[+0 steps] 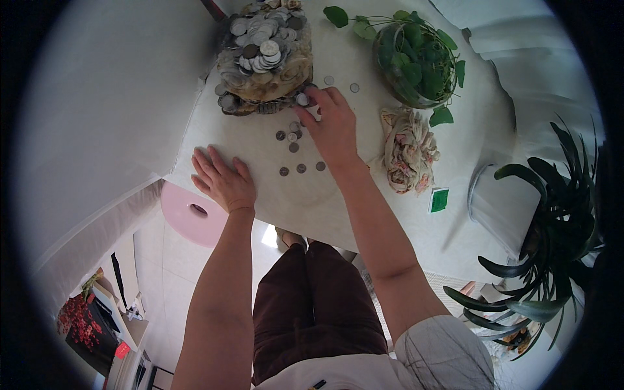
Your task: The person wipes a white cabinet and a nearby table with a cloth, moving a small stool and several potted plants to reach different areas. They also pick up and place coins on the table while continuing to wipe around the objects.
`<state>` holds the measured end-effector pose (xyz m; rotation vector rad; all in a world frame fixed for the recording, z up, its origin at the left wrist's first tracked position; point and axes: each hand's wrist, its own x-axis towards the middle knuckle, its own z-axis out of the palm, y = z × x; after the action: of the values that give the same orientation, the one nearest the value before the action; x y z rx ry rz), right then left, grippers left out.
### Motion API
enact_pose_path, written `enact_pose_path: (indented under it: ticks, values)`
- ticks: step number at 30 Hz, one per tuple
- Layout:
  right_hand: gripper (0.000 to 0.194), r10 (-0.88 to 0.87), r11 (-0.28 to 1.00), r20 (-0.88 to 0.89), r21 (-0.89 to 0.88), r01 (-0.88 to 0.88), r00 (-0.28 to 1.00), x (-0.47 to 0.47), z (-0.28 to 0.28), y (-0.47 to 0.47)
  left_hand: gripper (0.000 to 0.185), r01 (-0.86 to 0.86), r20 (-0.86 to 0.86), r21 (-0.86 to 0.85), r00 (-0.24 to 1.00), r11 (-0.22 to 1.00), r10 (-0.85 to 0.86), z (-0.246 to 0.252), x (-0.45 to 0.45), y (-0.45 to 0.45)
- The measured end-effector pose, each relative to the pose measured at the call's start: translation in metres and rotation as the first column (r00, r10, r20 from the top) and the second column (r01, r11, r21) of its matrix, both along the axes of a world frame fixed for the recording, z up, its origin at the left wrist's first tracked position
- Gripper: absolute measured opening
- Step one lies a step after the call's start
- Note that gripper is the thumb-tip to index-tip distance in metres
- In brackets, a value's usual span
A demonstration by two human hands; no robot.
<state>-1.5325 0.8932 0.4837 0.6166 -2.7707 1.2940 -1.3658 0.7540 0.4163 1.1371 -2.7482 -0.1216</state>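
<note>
My right hand [333,122] reaches to the lower right edge of a rock-like ornament [297,78] heaped with coins [265,36]. Between its thumb and fingers is a silver-coloured coin [302,99]. Flat on the pale tabletop, with fingers spread and nothing held, rests my left hand [224,180]. Several coins [293,136] lie in a cluster between the hands, some overlapping. Below them is a row of three coins [301,168]. Two more coins [354,87] lie apart, right of the ornament. More coins sit along the ornament's lower ledge.
A glass bowl with a leafy green plant [419,58] stands at the upper right. Below it lie a crumpled floral cloth [409,151] and a small green-and-white packet [438,200]. A potted plant [507,209] is at far right, a pink stool [190,219] beside the table's left edge.
</note>
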Motion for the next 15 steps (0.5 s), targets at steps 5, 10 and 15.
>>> enact_pose_path:
  ticks: [5,10,15]
  values:
    - [0.030,0.001,1.000,-0.005,0.003,-0.001,1.000,-0.001,-0.002,-0.002,0.061,-0.003,0.013,0.006,1.000,1.000,0.003,0.001,-0.001,0.001]
    - [0.029,0.001,1.000,0.011,-0.010,-0.001,1.000,-0.001,0.004,-0.003,0.061,-0.001,0.025,0.010,1.000,1.000,0.001,0.001,0.000,0.000]
    - [0.026,0.003,0.999,0.036,-0.054,-0.001,0.999,0.000,0.008,-0.004,0.061,-0.002,0.025,0.011,1.000,1.000,0.002,0.001,0.000,0.000]
